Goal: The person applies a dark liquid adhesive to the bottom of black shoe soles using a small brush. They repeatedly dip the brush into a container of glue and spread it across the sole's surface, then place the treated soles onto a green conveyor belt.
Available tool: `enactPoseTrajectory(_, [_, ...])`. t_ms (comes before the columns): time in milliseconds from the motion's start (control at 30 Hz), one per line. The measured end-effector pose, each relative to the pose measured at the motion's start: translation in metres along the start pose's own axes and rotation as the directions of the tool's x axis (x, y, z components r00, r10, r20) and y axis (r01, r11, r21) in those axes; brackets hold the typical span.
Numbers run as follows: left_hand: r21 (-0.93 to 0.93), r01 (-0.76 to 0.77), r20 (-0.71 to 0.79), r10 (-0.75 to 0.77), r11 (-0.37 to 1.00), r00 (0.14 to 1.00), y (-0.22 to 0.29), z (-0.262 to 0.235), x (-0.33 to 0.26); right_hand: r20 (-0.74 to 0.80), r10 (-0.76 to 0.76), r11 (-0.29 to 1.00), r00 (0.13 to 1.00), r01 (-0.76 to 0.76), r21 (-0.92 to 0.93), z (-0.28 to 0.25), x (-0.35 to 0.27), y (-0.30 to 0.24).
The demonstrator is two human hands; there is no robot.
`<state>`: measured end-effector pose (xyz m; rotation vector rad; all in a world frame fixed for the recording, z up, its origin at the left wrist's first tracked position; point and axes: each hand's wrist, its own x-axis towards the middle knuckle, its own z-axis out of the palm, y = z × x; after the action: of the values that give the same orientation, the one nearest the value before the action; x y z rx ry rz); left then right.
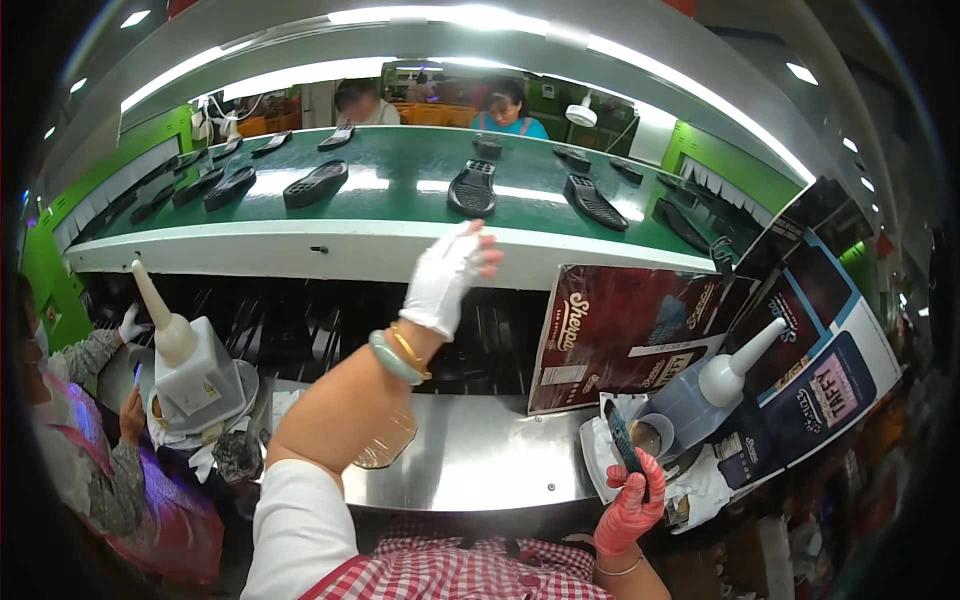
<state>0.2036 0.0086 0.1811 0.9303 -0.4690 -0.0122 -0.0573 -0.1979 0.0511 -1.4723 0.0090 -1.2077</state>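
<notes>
My left hand (447,275), in a white glove with bare fingertips, reaches out to the front edge of the green conveyor belt (400,195). Its fingers are stretched out and slightly blurred, with nothing seen in them. Just beyond the fingertips lies a black shoe sole (472,188). At the lower right, my right hand (632,505) wears a red-and-white glove and grips a dark, narrow brush (621,436), held upright. Its bristles are hard to make out. Beside it stands a translucent plastic bottle (690,405) with a white spout and a round side opening.
Several more black soles (316,184) lie along the belt. Printed cardboard panels (620,340) stand behind the bottle. Below is a steel worktop (480,450) with a clear piece on it. At left are another spouted bottle (190,385) and a co-worker's arm (120,440). Two people sit across the belt.
</notes>
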Motion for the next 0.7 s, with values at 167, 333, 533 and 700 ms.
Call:
enactPoseTrajectory(167, [0.950,-0.090,0.264,0.615,-0.298,0.743,0.078,-0.109,0.057,0.043,0.159,0.987,0.986,-0.159,-0.011,-0.018,-0.002,0.005])
enactPoseTrajectory(333, [0.782,0.525,-0.439,0.302,-0.336,0.846,0.163,-0.181,0.095,0.040,0.230,0.971,0.972,-0.232,0.061,-0.011,-0.006,0.013])
enactPoseTrajectory(533, [0.821,0.449,-0.405,0.194,-0.352,0.893,0.167,-0.223,0.121,-0.032,0.301,0.947,0.953,-0.295,0.124,-0.001,0.000,0.006])
enactPoseTrajectory(700, [0.928,0.207,-0.335,0.447,0.311,0.829,0.188,-0.258,0.116,-0.109,0.454,0.890,0.885,-0.443,0.111,-0.013,0.020,0.002])
